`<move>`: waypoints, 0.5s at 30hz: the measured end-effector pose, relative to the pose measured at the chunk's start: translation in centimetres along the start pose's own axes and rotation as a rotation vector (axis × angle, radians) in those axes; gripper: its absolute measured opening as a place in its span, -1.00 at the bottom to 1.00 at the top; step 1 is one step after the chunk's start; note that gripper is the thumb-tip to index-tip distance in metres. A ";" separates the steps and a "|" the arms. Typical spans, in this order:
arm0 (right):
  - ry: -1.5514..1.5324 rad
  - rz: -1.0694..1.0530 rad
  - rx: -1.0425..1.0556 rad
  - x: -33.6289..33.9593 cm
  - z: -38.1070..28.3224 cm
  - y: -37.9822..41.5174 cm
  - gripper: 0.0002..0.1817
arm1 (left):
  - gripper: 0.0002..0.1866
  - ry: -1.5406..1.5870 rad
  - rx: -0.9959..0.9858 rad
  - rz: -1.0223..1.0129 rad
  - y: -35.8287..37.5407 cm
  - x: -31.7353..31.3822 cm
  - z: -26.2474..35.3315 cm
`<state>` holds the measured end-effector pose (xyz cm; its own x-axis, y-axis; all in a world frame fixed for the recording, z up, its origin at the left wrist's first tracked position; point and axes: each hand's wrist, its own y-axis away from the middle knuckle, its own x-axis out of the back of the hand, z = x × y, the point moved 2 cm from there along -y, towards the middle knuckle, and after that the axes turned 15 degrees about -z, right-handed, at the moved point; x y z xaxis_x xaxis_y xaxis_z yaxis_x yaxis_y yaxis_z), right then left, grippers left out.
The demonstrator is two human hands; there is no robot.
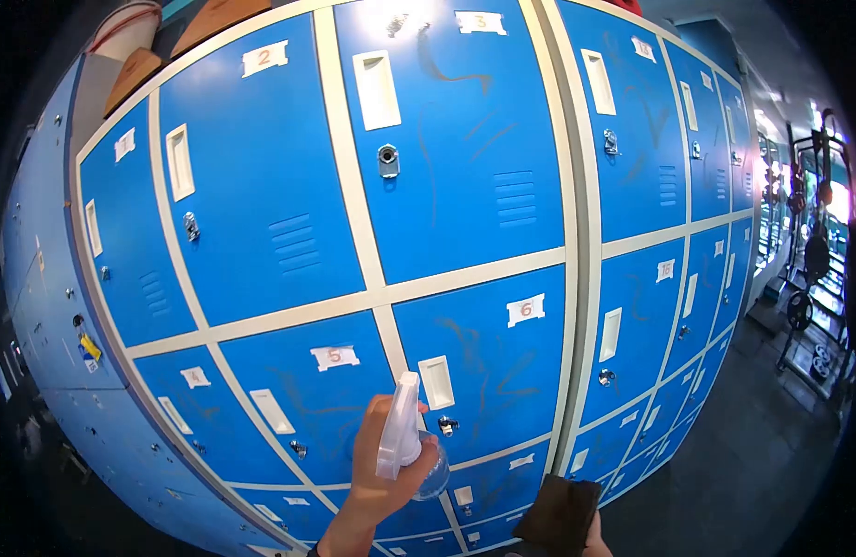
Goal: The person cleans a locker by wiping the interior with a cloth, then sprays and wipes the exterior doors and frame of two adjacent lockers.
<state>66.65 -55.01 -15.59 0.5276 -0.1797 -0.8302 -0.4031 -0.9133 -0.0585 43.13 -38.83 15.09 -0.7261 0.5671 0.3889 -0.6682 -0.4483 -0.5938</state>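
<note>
My left hand (377,469) is raised in front of a wall of blue lockers (261,186) and grips a clear spray bottle (405,441) with a white trigger head, its nozzle up near locker 6 (525,309). At the bottom edge my right hand (593,538) holds a dark cloth (559,512); only a bit of the hand shows behind it. The locker doors carry numbered labels, recessed handles and small locks; dark scuff marks streak several doors.
The lockers fill most of the view in cream-framed rows. On the right, a dark floor (753,455) runs past a rack with weight plates (808,278) near bright windows. Boxes (205,19) sit on top of the lockers at upper left.
</note>
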 end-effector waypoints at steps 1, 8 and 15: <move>-0.007 0.014 0.020 0.2 -0.3 0.1 -0.39 | -0.38 -0.015 -0.032 0.002 -0.5 0.0 -0.1; -0.026 0.019 -0.022 0.0 -0.2 -2.6 -0.38 | -0.32 0.004 -0.003 0.012 -4.1 -0.3 -1.2; -0.026 -0.047 -0.115 -0.5 -0.6 -6.6 -0.38 | -0.56 -0.180 -0.268 0.155 -8.5 -0.2 -0.5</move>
<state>69.53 -49.08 -14.47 0.5242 -0.1272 -0.8421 -0.2893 -0.9566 -0.0355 49.03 -34.77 19.76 -0.8482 0.3652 0.3836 -0.4990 -0.3084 -0.8099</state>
